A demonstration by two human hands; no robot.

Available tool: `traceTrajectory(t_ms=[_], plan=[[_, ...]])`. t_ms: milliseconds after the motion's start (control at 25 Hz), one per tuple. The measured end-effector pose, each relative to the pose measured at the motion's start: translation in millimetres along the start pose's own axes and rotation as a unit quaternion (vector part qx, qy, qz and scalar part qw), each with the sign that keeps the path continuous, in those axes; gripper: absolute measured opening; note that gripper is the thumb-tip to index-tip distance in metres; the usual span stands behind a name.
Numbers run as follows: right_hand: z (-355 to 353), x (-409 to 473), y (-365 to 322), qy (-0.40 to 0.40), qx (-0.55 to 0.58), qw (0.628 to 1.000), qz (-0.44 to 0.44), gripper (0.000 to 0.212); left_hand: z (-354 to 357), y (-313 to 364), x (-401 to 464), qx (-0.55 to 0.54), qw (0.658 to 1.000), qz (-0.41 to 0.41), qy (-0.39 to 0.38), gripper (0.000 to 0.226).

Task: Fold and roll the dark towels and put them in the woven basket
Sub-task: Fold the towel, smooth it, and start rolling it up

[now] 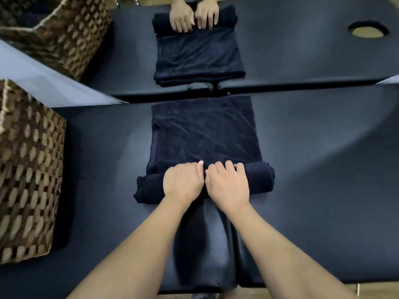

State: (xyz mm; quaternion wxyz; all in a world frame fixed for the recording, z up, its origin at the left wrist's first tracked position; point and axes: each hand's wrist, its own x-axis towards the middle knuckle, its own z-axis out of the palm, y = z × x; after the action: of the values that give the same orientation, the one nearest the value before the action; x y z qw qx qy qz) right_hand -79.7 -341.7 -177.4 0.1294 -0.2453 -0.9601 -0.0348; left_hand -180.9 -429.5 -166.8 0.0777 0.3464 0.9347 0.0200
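Note:
A dark folded towel (205, 130) lies flat on the black padded table (323, 169). Its near end is rolled into a thick roll (259, 175) lying across the table. My left hand (183, 182) and my right hand (226, 184) sit side by side on the middle of the roll, fingers curled over its far side. The woven basket (32, 169) stands on the table at the left, apart from the towel; its inside is hidden.
A mirror at the table's far edge repeats the towel, the hands and the basket (64, 35). It also shows the table's oval face hole (368, 31) at the upper right. Bare table surface lies to the right of the towel.

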Motion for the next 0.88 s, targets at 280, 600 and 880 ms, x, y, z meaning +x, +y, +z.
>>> traceTrajectory(t_ms=[280,600,880], plan=[[0,39,-2,-0.088,0.03,0.994,0.051,0.028,3,2,7,0.02,0.996,0.055,0.071,0.045],[9,68,5,-0.086,0.017,0.996,0.005,0.018,2,5,28,-0.052,0.993,0.013,0.101,0.043],[13,69,-8,-0.01,0.034,0.997,0.07,0.011,-14,-4,97,-0.019,1.0,0.01,-0.004,0.048]])
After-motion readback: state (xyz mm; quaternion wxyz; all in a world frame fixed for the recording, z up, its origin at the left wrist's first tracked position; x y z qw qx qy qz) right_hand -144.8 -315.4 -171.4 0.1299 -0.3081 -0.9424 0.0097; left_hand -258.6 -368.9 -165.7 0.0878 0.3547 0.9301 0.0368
